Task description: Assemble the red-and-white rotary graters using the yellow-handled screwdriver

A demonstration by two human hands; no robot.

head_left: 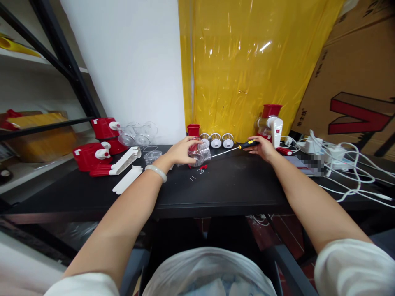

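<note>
My left hand [180, 151] is closed around a clear plastic housing [202, 153] with a red part inside, just above the black table. In my right hand [262, 147] is a screwdriver [247, 144] with a black and yellow handle. Its long shaft points left, and the tip meets the right side of the housing; whether it sits on a screw I cannot tell. Below the housing lie a small red piece [203, 167] and several tiny screws or pins [192, 178]. Behind it stand a red hopper [193, 130] and three drum graters [216, 141].
Red bases [89, 156], white handle shells [127, 180] and clear bowls [135, 133] occupy the left of the black table [234, 189]. An assembled red-and-white grater [271, 125] stands at the back right. Tangled white cables [352, 172] spread along the right side. A large cardboard box [348, 82] leans behind them.
</note>
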